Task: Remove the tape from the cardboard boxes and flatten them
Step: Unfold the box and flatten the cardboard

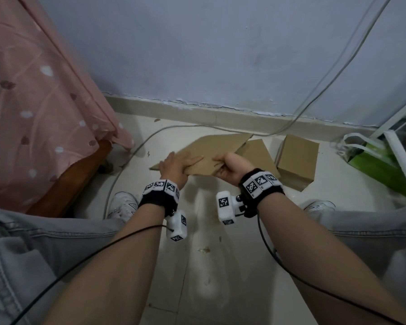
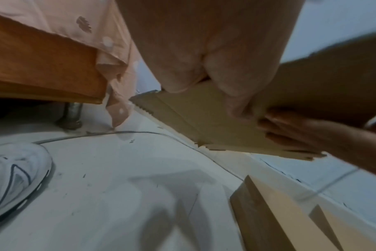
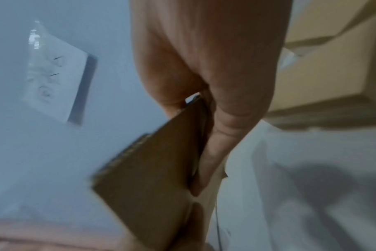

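Head view: flattened brown cardboard box gripped by both hands.

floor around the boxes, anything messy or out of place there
A grey cable snakes loose across the white tiled floor, passing under the flattened brown cardboard held in both hands, so it could snag. Small brown stains mark the tiles nearer the person.

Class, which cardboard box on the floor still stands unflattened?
The closed box standing by the green bag; the flattened box in both hands is collapsed.
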Available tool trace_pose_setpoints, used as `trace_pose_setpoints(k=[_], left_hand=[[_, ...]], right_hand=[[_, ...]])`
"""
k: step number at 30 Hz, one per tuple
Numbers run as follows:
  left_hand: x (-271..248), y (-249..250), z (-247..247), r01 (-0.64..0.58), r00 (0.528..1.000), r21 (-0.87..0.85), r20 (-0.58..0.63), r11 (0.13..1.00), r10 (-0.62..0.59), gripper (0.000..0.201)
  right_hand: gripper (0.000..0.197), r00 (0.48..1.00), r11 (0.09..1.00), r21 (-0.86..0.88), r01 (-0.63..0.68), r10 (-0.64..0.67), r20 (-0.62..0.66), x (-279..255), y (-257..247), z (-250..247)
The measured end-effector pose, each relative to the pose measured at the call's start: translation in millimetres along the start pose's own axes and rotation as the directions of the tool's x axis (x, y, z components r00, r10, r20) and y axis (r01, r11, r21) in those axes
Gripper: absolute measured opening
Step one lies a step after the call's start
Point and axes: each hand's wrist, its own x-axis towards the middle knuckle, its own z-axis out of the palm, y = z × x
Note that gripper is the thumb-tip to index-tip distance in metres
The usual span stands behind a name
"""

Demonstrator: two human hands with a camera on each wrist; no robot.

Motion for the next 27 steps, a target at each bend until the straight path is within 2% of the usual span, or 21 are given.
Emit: trace_pose_setpoints(k=[1, 3, 6, 8, 10, 12, 14, 15, 16, 19, 21, 23, 25, 27], left_hand=[[0, -4, 0, 0.037, 0.999, 0.013, 0.0, 0.999, -0.037, 0.084], [-2, -12, 1, 0.183, 0.982, -0.143, -0.012, 0.973, -0.186, 0.09], [0, -28, -2, 0.385, 0.903, -0.398, -0.026, 0.833, -0.429, 0.076], [2, -36, -5, 0.433, 0.875, -0.482, 0.022, 0.761, -0.484, 0.067], [-1, -42, -7, 0.466, 0.853, -0.493, 0.028, 0.735, -0.522, 0.082], [-6, -41, -9, 0.462, 0.849, -0.421, -0.045, 0.781, -0.526, 0.107], [-8, -33, -11, 0.389, 0.89, -0.316, -0.114, 0.865, -0.442, 0.123], [-6, -29, -12, 0.34, 0.916, -0.274, -0.121, 0.9, -0.383, 0.127], [-3, -26, -12, 0.303, 0.933, -0.258, -0.118, 0.917, -0.341, 0.128], [6, -19, -17, 0.22, 0.959, -0.306, -0.104, 0.926, -0.263, 0.119], [8, -18, -18, 0.186, 0.969, -0.288, -0.102, 0.94, -0.223, 0.095], [8, -22, -20, 0.201, 0.958, -0.28, -0.146, 0.939, -0.248, 0.062], [6, -27, -22, 0.174, 0.95, -0.407, -0.171, 0.897, -0.262, 0.04], [3, -31, -23, 0.126, 0.959, -0.6, -0.131, 0.79, -0.252, 0.026]], right_hand=[[0.032, 1.0, 0.999, 0.037, 0.008, -0.008, -0.005, 3, 4, -1], [0.034, 0.999, 0.999, -0.018, 0.035, -0.035, -0.021, 9, 10, -5], [0.033, 0.997, 0.945, -0.325, 0.032, -0.055, -0.062, 13, 13, -16], [0.025, 0.996, 0.815, -0.58, -0.004, -0.048, -0.075, 11, 14, -26], [0.03, 0.994, 0.577, -0.817, -0.017, -0.078, -0.076, 13, 13, -32], [0.033, 0.989, 0.243, -0.97, -0.021, -0.136, -0.056, 11, 9, -31], [0.023, 0.985, -0.114, -0.992, -0.051, -0.167, -0.031, 7, 2, -28], [0.016, 0.984, -0.222, -0.973, -0.064, -0.178, -0.024, 5, -1, -25], [0.015, 0.982, -0.286, -0.955, -0.075, -0.188, -0.021, 5, -5, -24], [0.016, 0.981, -0.356, -0.932, -0.07, -0.196, 0.001, 5, -10, -21], [0.015, 0.971, -0.344, -0.936, -0.069, -0.239, 0.016, 4, -11, -20], [0.014, 0.936, -0.303, -0.951, -0.069, -0.349, 0.044, 6, -12, -20], [0.024, 0.849, -0.285, -0.955, -0.079, -0.522, 0.086, 6, -14, -20], [0.031, 0.727, -0.288, -0.957, -0.038, -0.665, 0.171, 8, -15, -23]])
